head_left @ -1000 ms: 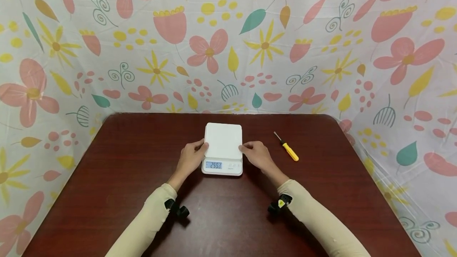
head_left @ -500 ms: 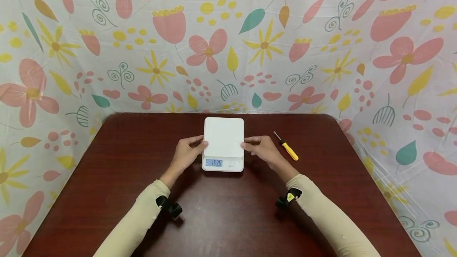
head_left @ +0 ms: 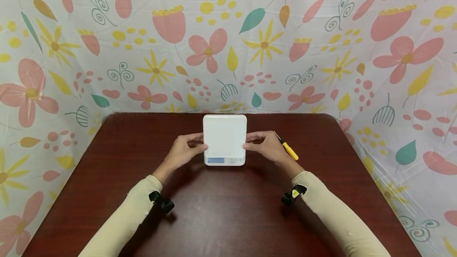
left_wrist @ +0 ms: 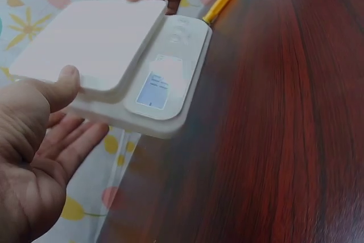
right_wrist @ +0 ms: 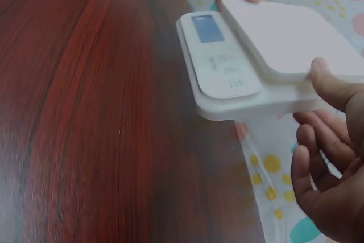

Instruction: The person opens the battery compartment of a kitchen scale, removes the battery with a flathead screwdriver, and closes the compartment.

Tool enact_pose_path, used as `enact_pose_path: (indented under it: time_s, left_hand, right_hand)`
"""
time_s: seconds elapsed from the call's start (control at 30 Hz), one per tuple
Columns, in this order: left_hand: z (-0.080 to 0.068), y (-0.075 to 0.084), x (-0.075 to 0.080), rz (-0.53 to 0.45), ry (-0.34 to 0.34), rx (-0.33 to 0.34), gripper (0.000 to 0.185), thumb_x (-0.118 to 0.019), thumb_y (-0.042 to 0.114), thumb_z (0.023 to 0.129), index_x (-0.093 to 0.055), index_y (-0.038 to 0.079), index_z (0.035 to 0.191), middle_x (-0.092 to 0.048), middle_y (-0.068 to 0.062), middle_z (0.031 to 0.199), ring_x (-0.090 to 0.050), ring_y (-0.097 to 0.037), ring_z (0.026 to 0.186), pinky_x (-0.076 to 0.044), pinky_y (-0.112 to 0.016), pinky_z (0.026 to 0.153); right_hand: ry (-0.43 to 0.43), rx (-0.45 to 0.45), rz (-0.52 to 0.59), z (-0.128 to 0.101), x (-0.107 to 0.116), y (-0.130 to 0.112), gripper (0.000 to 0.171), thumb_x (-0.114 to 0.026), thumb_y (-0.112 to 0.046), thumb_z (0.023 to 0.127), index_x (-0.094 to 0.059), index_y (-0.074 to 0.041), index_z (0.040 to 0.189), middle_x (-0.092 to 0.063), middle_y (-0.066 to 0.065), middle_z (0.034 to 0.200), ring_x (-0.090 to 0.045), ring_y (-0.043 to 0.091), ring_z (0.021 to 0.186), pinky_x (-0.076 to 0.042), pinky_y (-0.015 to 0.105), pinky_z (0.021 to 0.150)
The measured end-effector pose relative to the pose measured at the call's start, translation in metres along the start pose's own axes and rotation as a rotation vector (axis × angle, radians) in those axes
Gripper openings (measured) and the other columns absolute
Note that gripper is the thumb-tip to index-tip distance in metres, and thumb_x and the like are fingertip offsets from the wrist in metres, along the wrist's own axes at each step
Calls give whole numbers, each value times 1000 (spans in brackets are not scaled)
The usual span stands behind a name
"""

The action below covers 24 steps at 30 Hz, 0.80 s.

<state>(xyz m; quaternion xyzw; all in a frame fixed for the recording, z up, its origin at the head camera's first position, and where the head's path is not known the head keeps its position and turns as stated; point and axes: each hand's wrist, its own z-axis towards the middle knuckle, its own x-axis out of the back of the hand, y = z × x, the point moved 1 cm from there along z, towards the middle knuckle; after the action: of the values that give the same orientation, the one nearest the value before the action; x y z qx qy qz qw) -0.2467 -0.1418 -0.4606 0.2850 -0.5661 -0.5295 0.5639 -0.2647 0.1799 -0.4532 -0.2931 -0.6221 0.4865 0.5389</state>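
Note:
A white kitchen scale (head_left: 224,139) with a square weighing plate and a small blue display (head_left: 216,160) is held up off the dark wooden table (head_left: 221,209). My left hand (head_left: 185,150) grips its left edge, thumb on top of the plate (left_wrist: 91,41) and fingers underneath. My right hand (head_left: 265,147) grips the right edge the same way, thumb on the plate (right_wrist: 296,38), fingers below the base. In both wrist views the scale (left_wrist: 142,61) (right_wrist: 250,61) hangs clear above the table.
A yellow-handled screwdriver (head_left: 288,150) lies on the table just right of my right hand, its handle (left_wrist: 216,6) also seen in the left wrist view. A flowered cloth (head_left: 228,39) hangs behind and to both sides of the table.
Both hands have lifted the scale from the table and carried it up and away from me. The display showed numbers earlier and now looks blank.

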Motion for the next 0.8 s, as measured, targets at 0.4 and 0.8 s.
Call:
enact_pose_path:
  time_s: [0.4,0.8]
  left_hand:
    - [1,1,8,37,-60,-171,49,-83,8,85,-66,1,130,-71,-14,122,-72,-28,106,-63,-32,85]
    - [0,-1,11,149,-65,-454,45,-84,0,81,-68,-2,123,-69,-13,114,-71,-30,107,-61,-31,90]
  right_hand:
    - [78,263,-221,-8,3,-6,41,-94,-31,75,-79,-15,111,-75,-3,95,-69,16,87,-57,33,74]
    - [141,584,-446,-12,-2,-4,44,-98,-16,67,-81,-9,107,-72,-1,92,-66,13,87,-50,57,93]
